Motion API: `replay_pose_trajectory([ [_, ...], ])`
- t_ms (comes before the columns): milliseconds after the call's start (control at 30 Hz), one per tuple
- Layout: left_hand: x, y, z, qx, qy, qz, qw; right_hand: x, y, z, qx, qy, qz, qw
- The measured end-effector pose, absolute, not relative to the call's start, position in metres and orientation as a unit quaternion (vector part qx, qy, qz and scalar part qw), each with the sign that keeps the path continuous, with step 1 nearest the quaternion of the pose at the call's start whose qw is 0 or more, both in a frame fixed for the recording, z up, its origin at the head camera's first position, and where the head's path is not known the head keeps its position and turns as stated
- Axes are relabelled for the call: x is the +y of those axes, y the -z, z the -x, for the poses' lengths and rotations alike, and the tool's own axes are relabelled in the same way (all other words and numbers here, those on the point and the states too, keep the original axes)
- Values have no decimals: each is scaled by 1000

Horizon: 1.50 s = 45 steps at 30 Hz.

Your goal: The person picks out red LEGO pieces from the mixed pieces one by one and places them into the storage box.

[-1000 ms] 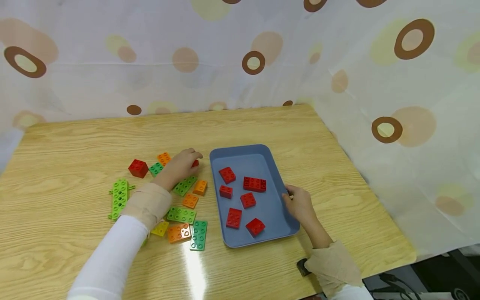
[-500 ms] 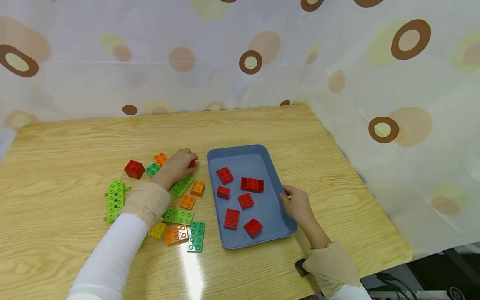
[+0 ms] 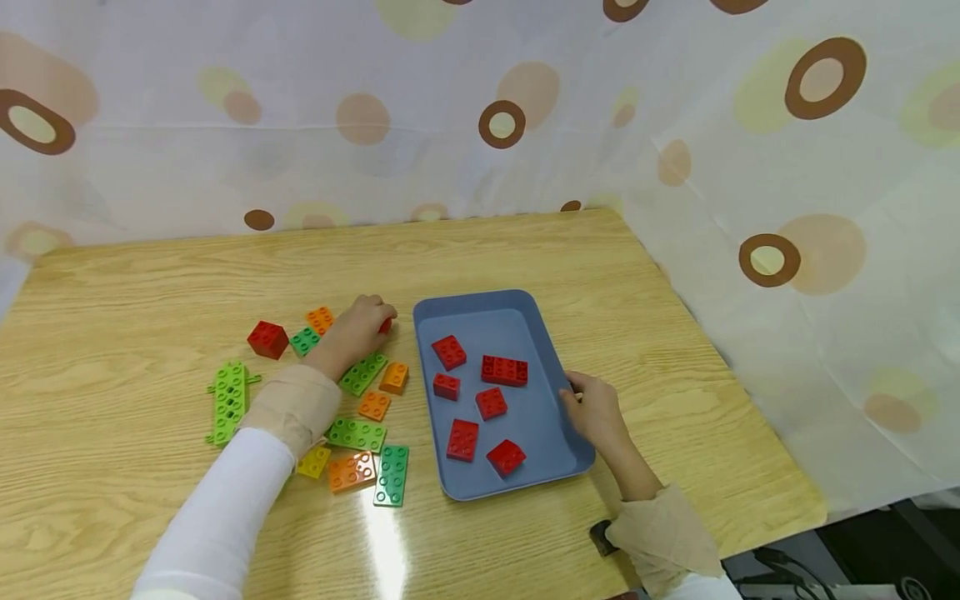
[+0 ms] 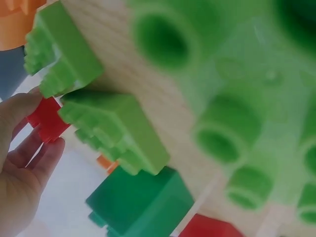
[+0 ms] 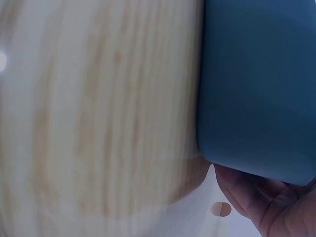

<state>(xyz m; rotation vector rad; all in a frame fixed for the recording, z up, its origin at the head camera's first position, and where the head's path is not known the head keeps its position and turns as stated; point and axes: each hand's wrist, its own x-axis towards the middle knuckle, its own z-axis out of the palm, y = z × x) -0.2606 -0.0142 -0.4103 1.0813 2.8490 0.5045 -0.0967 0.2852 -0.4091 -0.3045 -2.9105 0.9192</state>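
My left hand [image 3: 352, 332] is among the loose bricks left of the tray. In the left wrist view its thumb and fingers pinch a small red brick [image 4: 48, 118], beside two light green bricks [image 4: 116, 129]. Only a sliver of that red brick shows in the head view. The right hand [image 3: 597, 410] holds the right rim of a blue-grey tray [image 3: 480, 492], thumb over the edge, and its fingers are partly hidden. Several red bricks, among them a long red brick [image 3: 504, 370], lie apart inside the tray.
A larger red brick [image 3: 268, 339] stands at the back left. Near the left arm lie a light green base piece [image 3: 229, 403], a yellow brick [image 3: 313, 461], orange bricks [image 3: 352, 472] and a green plate [image 3: 392, 476]. The wooden table's [image 3: 712, 467] right edge runs beyond the right hand.
Both hands stay almost where they were, the left on the red brick and the right on the tray. The whole view has shifted slightly; the bricks in the tray have not moved.
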Motion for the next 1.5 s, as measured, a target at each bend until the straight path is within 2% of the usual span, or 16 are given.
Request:
replay_pose_trajectory([
  [267, -3, 391, 256, 919, -157, -360, 28, 285, 408, 97, -948, -301, 100, 38],
  [433, 11, 383, 253, 916, -135, -378, 10, 286, 409, 98, -949, -297, 98, 39],
  [833, 22, 374, 248, 922, -139, -360, -4, 286, 410, 98, -947, -302, 100, 36],
  [1200, 57, 372, 248, 896, -144, -420, -19, 283, 408, 96, -941, -321, 96, 47],
  [1333, 66, 378, 248, 896, -145, -421, -4, 286, 422, 99, -936, -335, 73, 76],
  [1500, 71, 385, 250, 897, -145, -417, 25, 278, 421, 100, -938, -331, 82, 67],
])
